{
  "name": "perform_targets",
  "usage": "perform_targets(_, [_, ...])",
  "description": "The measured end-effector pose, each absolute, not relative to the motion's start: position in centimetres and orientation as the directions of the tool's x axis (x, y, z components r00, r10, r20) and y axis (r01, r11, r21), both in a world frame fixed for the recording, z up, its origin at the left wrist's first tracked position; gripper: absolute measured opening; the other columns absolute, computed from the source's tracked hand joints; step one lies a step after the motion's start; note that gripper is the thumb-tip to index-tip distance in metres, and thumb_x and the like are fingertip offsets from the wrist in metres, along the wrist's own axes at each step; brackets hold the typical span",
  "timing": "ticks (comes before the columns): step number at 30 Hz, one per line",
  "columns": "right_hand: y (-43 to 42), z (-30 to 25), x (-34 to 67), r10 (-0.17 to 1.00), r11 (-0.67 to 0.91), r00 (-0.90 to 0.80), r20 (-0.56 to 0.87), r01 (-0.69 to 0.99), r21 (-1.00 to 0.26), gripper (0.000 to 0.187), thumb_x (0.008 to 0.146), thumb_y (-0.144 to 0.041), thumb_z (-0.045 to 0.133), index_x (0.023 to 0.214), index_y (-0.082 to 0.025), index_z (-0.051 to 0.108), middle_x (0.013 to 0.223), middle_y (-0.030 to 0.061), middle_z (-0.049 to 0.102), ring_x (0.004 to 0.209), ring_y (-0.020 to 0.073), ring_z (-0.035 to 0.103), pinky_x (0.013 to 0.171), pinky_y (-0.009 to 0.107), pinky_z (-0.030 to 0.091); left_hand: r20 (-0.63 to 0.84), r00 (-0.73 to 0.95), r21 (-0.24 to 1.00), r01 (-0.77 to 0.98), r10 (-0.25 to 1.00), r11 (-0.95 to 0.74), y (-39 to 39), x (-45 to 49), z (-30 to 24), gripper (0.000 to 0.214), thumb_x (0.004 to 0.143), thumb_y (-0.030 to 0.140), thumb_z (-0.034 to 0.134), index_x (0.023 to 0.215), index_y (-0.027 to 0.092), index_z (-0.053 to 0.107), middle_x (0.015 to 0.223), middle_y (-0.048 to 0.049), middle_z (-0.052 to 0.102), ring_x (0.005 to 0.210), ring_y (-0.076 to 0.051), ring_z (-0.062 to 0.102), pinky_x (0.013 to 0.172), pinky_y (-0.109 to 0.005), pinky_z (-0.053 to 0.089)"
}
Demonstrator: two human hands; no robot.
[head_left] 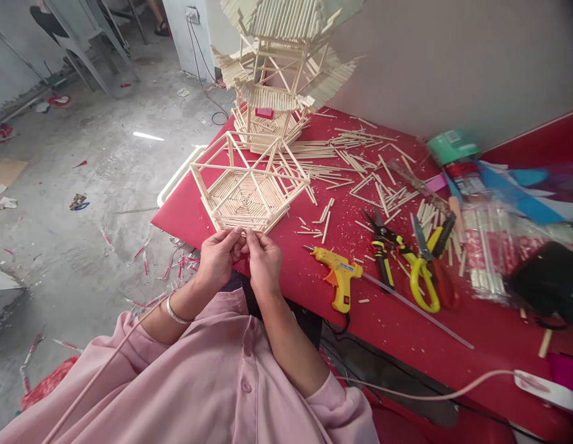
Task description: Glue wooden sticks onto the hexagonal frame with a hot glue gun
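Now, head view only. Landmark: frame (249, 185), a six-sided stick lattice with raised struts, lying flat on the red table (406, 327) at its left corner.

Left hand (219, 256) and right hand (263, 259) meet at the near rim of the frame, knuckles almost touching. The fingers of both are curled into a narrow pinch on that rim. Whether a loose stick also sits between the fingertips cannot be told; the tips hide the spot.

Relation noted: the frame lies straight ahead of the fingers, away from the body. The pinched rim edge runs left to right across the hands. Both hands are equally near it. A bangle (175, 316) sits on the left wrist.

Around the frame:
- Behind it, touching or nearly so: a tall stick tower (277, 74).
- To its right, scattered: loose sticks (360, 166) and shavings.
- Right and nearer the body: yellow glue gun (339, 277), nozzle pointing toward the frame, closer to the right hand than the left.
- Farther right: snips (383, 246), then scissors (422, 271), then stick packets (490, 246).
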State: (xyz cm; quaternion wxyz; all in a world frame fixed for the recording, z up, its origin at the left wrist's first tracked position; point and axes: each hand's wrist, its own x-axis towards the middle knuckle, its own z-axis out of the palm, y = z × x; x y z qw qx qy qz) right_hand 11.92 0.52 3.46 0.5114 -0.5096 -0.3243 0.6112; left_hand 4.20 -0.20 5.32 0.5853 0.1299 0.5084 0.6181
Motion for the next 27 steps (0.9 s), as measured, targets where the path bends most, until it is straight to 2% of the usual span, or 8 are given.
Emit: perform_targets(27, [0.52, 3.18, 12.05, 0.958, -0.262, 0.048, -0.282, -0.250, -0.932, 0.041, 0.081, -0.059, 0.063, 0.067, -0.021, 0.060, 0.052, -0.0053, 0.056, 0.048, 0.0111, 0.054, 0.051, 0.024, 0.048, -0.436, -0.266, 0.776, -0.595, 0.860, 0.210, -0.27, 4.22, 5.63, 0.034, 0.064, 0.037, 0.088, 0.070, 0.013, 0.065, 0.054, 0.0028, 0.053, 0.045, -0.005, 0.044, 0.042, -0.019, 0.030])
